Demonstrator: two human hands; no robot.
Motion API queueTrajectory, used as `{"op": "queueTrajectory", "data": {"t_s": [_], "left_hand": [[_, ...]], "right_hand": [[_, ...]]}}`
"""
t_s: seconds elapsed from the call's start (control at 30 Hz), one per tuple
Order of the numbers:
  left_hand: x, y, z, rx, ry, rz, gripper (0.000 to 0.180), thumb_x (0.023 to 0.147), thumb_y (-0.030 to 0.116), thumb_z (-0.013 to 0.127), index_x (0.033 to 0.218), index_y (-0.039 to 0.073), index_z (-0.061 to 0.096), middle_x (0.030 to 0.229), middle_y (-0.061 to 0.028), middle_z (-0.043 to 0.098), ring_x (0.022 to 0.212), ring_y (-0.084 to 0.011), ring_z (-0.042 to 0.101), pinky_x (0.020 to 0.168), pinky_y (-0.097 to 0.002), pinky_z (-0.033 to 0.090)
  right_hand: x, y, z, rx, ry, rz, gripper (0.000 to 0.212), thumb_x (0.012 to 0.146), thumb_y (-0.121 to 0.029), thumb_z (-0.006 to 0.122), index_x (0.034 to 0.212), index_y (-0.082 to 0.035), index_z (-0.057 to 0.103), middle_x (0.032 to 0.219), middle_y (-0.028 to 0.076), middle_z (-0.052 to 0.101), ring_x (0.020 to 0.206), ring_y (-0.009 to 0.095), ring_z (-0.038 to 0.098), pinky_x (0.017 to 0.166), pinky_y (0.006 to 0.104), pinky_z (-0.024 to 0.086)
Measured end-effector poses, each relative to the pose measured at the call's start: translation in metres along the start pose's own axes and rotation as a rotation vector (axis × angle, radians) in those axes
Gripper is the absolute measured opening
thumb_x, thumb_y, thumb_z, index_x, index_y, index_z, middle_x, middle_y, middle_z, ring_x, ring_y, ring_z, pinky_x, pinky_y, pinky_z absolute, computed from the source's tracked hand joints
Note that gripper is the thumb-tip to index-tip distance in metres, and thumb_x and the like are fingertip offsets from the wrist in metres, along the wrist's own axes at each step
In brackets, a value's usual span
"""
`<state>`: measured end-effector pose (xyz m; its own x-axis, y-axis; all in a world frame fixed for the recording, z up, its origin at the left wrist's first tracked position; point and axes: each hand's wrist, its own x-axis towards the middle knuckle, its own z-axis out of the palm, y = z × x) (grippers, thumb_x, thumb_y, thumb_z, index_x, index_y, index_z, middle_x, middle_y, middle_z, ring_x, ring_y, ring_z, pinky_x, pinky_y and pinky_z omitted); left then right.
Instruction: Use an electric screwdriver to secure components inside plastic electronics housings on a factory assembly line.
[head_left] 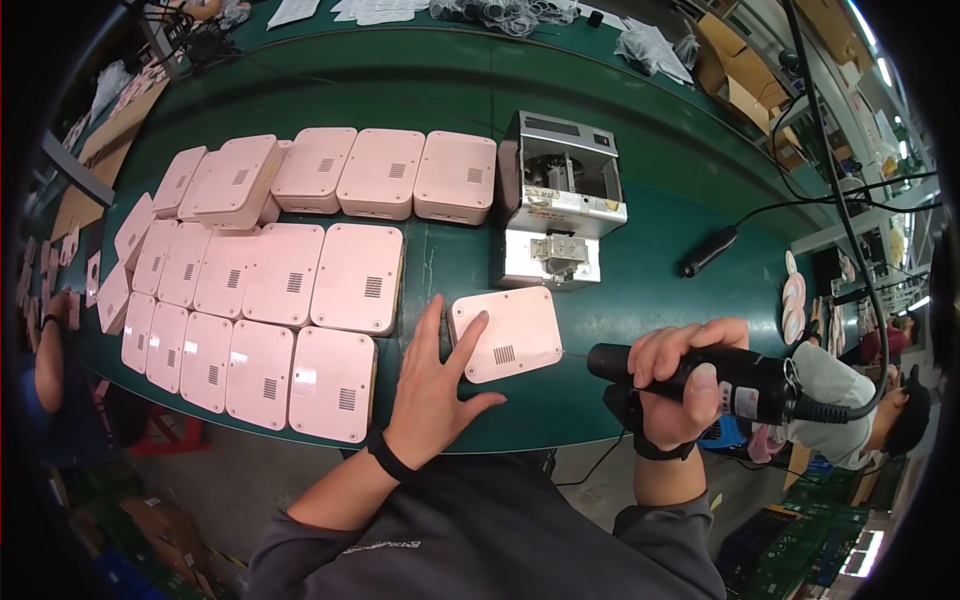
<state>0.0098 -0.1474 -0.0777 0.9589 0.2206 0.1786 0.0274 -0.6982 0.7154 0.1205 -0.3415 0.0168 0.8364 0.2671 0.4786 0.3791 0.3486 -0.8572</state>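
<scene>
A pink box-shaped plastic housing [525, 328] with rounded corners, a slotted vent and corner screw holes lies on the green bench in front of me. My left hand [432, 392] has its fingers spread, with the index fingertip resting on the housing's left part and the thumb apart from it. In my right hand [690, 375] is a black corded electric screwdriver [735, 385], held sideways with its thin bit pointing left at the housing's lower right corner. Whether the bit touches a screw cannot be made out.
Rows of similar pink housings [358, 275] fill the bench's left side, one stacked on others. A grey screw feeder [562, 190] stands behind the work spot. Another black screwdriver [710, 252] lies to its right, its cord running off right. A co-worker [850, 400] is at right, another person's arm [48, 360] far left.
</scene>
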Motion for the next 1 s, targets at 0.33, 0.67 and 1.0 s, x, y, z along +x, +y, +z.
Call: {"op": "queueTrajectory", "data": {"t_s": [0.33, 0.67, 1.0], "left_hand": [[0.007, -0.014, 0.008, -0.077, -0.049, 0.026, 0.076, 0.066, 0.011, 0.087, 0.136, 0.022, 0.058, 0.152, -0.0221, 0.030, 0.132, -0.0426, 0.044, 0.103, -0.0459, 0.046], [0.012, -0.013, 0.005, -0.081, -0.027, 0.036, 0.071, 0.068, 0.010, 0.086, 0.133, 0.021, 0.060, 0.150, -0.0209, 0.034, 0.131, -0.0393, 0.046, 0.099, -0.0440, 0.049], [0.009, -0.009, 0.010, -0.066, -0.016, 0.080, 0.072, 0.075, 0.006, 0.079, 0.140, 0.022, 0.053, 0.148, -0.0263, 0.034, 0.122, -0.0425, 0.053, 0.095, -0.0426, 0.052]], "right_hand": [[0.002, 0.027, -0.003, 0.002, 0.012, 0.091, 0.036, 0.089, -0.029, 0.065, 0.102, -0.008, 0.039, 0.067, 0.006, 0.051, 0.050, 0.016, 0.049, 0.054, 0.0340, 0.046], [0.009, 0.032, -0.002, -0.011, -0.051, 0.104, 0.029, 0.091, -0.024, 0.061, 0.103, -0.008, 0.041, 0.067, 0.007, 0.051, 0.049, 0.017, 0.048, 0.053, 0.0338, 0.046], [0.082, 0.030, 0.020, -0.019, 0.047, -0.107, 0.018, 0.095, -0.018, 0.052, 0.105, -0.006, 0.044, 0.068, 0.008, 0.052, 0.049, 0.017, 0.048, 0.053, 0.0345, 0.046]]}}
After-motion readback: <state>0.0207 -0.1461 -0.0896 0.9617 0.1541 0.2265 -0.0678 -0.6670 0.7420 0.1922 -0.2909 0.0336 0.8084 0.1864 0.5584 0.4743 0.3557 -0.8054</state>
